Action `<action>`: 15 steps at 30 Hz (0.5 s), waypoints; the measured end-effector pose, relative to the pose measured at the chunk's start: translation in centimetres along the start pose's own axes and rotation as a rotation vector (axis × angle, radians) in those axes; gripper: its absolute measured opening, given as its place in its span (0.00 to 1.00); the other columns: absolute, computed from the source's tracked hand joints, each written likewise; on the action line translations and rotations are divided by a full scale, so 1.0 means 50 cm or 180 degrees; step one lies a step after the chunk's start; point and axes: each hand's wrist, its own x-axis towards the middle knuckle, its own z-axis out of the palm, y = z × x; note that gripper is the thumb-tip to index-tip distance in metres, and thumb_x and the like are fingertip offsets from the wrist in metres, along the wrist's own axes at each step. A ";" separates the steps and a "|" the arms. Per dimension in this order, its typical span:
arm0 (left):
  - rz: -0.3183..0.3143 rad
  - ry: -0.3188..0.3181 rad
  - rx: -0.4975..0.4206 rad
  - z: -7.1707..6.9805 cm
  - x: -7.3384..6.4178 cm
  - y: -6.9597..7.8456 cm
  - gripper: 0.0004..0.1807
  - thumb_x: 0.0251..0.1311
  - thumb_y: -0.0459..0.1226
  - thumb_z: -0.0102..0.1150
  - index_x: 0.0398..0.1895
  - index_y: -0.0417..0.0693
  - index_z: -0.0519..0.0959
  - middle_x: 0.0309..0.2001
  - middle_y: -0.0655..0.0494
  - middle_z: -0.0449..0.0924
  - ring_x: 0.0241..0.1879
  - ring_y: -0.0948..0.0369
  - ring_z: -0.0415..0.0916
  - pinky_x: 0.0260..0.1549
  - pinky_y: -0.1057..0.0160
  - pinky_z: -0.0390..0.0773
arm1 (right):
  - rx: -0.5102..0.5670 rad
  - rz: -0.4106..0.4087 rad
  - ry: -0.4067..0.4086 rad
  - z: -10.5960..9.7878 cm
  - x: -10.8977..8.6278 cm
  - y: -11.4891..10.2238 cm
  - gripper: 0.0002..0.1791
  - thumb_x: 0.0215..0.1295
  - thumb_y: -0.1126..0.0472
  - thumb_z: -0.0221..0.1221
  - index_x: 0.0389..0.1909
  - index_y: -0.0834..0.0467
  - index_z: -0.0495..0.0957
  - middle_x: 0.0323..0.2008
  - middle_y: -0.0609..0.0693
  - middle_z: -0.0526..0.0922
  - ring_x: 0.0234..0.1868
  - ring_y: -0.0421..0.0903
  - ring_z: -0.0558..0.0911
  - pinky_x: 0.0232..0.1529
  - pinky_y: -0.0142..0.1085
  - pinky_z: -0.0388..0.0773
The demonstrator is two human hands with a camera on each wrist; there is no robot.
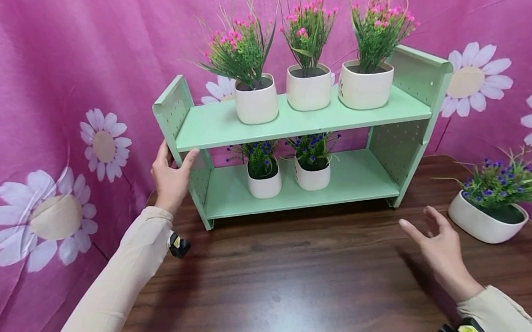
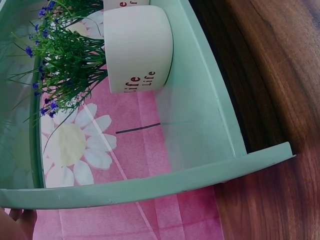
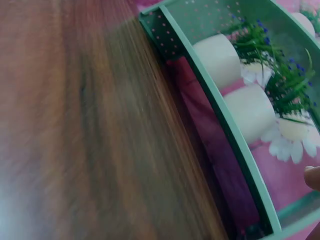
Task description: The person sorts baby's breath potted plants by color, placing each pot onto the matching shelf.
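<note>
A mint-green two-tier shelf [image 1: 293, 204] stands on the dark wooden table. My left hand [image 1: 170, 179] holds its left side panel, fingers on the outer side and thumb across the front edge. In the left wrist view, some fingertips [image 2: 24, 222] show beyond that panel. My right hand [image 1: 440, 256] is over the table at the right with thumb and fingers apart, holding nothing. Nearest to it is a white pot with a blue-flowered plant [image 1: 486, 218], tilted in this view. Two blue-flowered potted plants [image 1: 265, 182] [image 1: 313, 175] sit on the lower tier.
Three white pots with pink-flowered plants [image 1: 257, 103] [image 1: 309, 91] [image 1: 366, 88] line the upper tier. A pink curtain [image 1: 109, 53] with large white daisies hangs behind and beside the table [image 1: 256, 272]. The shelf's perforated right side panel [image 1: 397, 144] rises near the right-hand pot.
</note>
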 end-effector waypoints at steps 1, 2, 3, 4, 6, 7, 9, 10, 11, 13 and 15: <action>-0.0002 -0.0010 -0.0012 0.000 -0.001 -0.001 0.33 0.59 0.36 0.65 0.67 0.39 0.66 0.58 0.42 0.75 0.58 0.57 0.73 0.56 0.51 0.73 | 0.0002 0.0047 0.0042 -0.009 -0.002 0.008 0.45 0.65 0.53 0.60 0.76 0.58 0.46 0.74 0.59 0.52 0.72 0.54 0.55 0.71 0.36 0.54; -0.0001 -0.0019 -0.0020 0.000 -0.001 -0.001 0.33 0.59 0.36 0.65 0.67 0.39 0.66 0.58 0.42 0.76 0.58 0.57 0.73 0.56 0.51 0.73 | 0.0005 0.0087 0.0091 -0.018 -0.005 0.015 0.45 0.66 0.53 0.60 0.75 0.58 0.46 0.74 0.59 0.52 0.73 0.51 0.55 0.71 0.33 0.54; 0.0005 -0.0026 -0.0025 0.000 -0.002 -0.001 0.33 0.59 0.36 0.65 0.67 0.39 0.66 0.58 0.42 0.76 0.58 0.57 0.73 0.56 0.51 0.74 | 0.0022 0.0130 0.0142 -0.027 -0.007 0.022 0.44 0.66 0.53 0.60 0.75 0.58 0.46 0.74 0.59 0.52 0.73 0.49 0.55 0.70 0.30 0.54; 0.0007 -0.0030 -0.0024 0.001 -0.002 -0.002 0.33 0.59 0.37 0.65 0.67 0.40 0.66 0.58 0.42 0.76 0.57 0.57 0.74 0.55 0.53 0.74 | 0.0047 0.0170 0.0193 -0.036 -0.009 0.028 0.44 0.66 0.54 0.60 0.75 0.58 0.46 0.74 0.58 0.51 0.73 0.47 0.54 0.70 0.28 0.53; 0.0027 -0.0033 -0.0025 0.001 -0.001 -0.002 0.33 0.59 0.37 0.65 0.67 0.39 0.66 0.58 0.42 0.76 0.57 0.58 0.74 0.55 0.57 0.75 | 0.0103 0.0250 0.0277 -0.055 -0.011 0.039 0.44 0.66 0.54 0.60 0.76 0.57 0.46 0.75 0.56 0.50 0.73 0.42 0.53 0.70 0.26 0.51; 0.0032 -0.0028 -0.0027 0.001 0.000 -0.001 0.33 0.59 0.36 0.65 0.67 0.39 0.67 0.58 0.42 0.76 0.57 0.58 0.74 0.54 0.59 0.75 | 0.0118 0.0294 0.0301 -0.064 -0.011 0.044 0.44 0.66 0.54 0.60 0.76 0.56 0.45 0.75 0.54 0.49 0.73 0.42 0.52 0.70 0.26 0.50; 0.0034 -0.0013 -0.0015 0.001 0.000 -0.001 0.32 0.59 0.36 0.65 0.67 0.39 0.67 0.58 0.42 0.76 0.57 0.59 0.74 0.52 0.63 0.75 | 0.0149 0.0385 0.0363 -0.081 -0.012 0.052 0.45 0.66 0.54 0.60 0.76 0.54 0.45 0.76 0.51 0.47 0.73 0.41 0.51 0.70 0.26 0.49; 0.0030 -0.0006 -0.0009 0.000 0.001 -0.001 0.32 0.59 0.36 0.65 0.67 0.39 0.67 0.58 0.42 0.76 0.56 0.59 0.74 0.52 0.64 0.75 | 0.0156 0.0440 0.0389 -0.090 -0.012 0.057 0.45 0.65 0.54 0.60 0.76 0.54 0.44 0.76 0.50 0.46 0.74 0.40 0.51 0.70 0.26 0.48; 0.0029 -0.0003 -0.0004 0.000 0.001 -0.001 0.32 0.59 0.36 0.65 0.67 0.39 0.67 0.58 0.42 0.76 0.56 0.59 0.74 0.52 0.64 0.75 | 0.0172 0.0506 0.0417 -0.098 -0.012 0.061 0.46 0.65 0.54 0.60 0.76 0.52 0.43 0.76 0.49 0.45 0.74 0.40 0.50 0.70 0.26 0.48; 0.0018 0.0001 -0.0004 0.000 0.001 -0.002 0.32 0.59 0.36 0.65 0.67 0.39 0.67 0.58 0.42 0.76 0.56 0.59 0.74 0.53 0.62 0.75 | 0.0149 0.0636 0.0474 -0.113 -0.011 0.069 0.46 0.65 0.52 0.60 0.76 0.49 0.42 0.76 0.49 0.44 0.74 0.39 0.50 0.70 0.26 0.48; 0.0016 -0.0001 -0.0006 0.000 0.001 -0.003 0.32 0.59 0.36 0.65 0.67 0.39 0.67 0.57 0.42 0.76 0.56 0.59 0.74 0.54 0.58 0.75 | 0.0105 0.0771 0.0534 -0.127 -0.010 0.076 0.47 0.64 0.51 0.61 0.76 0.47 0.42 0.76 0.49 0.44 0.73 0.38 0.49 0.70 0.26 0.48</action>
